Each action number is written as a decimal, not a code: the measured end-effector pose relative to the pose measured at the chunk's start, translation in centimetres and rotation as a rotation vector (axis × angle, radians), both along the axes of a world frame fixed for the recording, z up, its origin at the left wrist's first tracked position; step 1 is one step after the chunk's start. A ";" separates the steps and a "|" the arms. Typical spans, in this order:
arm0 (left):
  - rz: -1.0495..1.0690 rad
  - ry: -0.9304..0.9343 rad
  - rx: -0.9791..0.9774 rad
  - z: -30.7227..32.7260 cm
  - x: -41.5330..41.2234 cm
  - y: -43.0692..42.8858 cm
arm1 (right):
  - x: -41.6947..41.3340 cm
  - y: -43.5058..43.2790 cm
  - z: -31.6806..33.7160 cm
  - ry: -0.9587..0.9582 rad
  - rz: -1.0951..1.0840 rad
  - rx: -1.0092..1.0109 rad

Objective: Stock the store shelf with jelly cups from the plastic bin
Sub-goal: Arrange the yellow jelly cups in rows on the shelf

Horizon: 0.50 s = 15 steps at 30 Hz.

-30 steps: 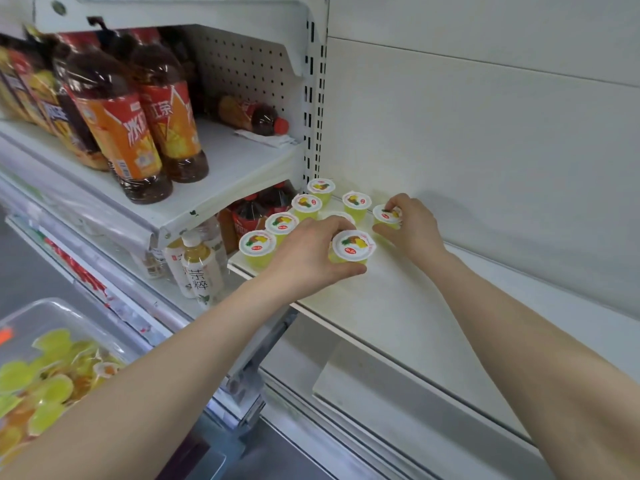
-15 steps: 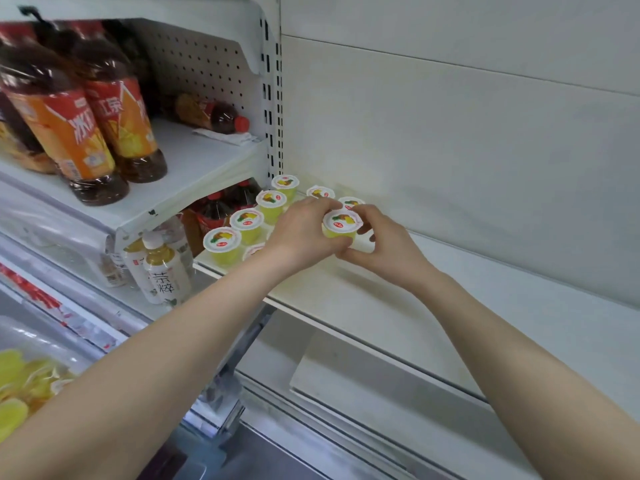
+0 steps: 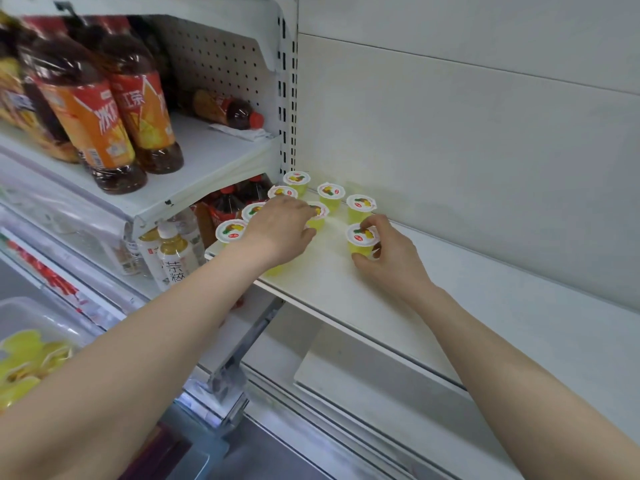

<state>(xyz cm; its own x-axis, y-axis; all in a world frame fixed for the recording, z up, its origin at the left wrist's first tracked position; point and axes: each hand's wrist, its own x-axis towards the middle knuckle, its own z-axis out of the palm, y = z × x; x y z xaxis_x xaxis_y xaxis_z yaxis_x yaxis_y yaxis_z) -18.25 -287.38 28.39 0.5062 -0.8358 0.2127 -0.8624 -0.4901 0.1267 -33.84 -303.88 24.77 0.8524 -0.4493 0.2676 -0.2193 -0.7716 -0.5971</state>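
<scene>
**Both hands on cups at the shelf**

We've got both forearms stretched fwd over the shelf (image 3: 346, 296), palms down. R hand (image 3: 393, 261) is curled round the front cup (image 3: 360, 237): thumb on the near side, index hooked over the far rim. That cup is upright w/ its base on the shelf.

L hand (image 3: 280, 230) comes in from the left. Its fingers drape over the lid of the middle cup (image 3: 318, 218) & the thumb sits against the near side, so it's pinching that one. The two held cups are near each other, not touching.

Just beyond the L fingertips, more jelly cups (image 3: 330, 192) stand upright, lids up. Two more sit right beside the L hand's left edge.

Plastic bin (image 3: 20, 313) is well below our L forearm, w/ blurred yellow cups inside.
</scene>
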 end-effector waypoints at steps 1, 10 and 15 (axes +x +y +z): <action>-0.005 -0.015 0.012 -0.2 0.1 0.0 | 0.3 0.0 -0.2 -0.006 -0.002 -0.014; -0.002 0.009 -0.027 -0.9 0.3 0.1 | 3.2 0.5 -1.0 -0.061 -0.029 -0.011; -0.004 0.027 -0.031 -1.0 0.4 0.4 | 3.7 1.0 -1.3 -0.070 -0.054 -0.017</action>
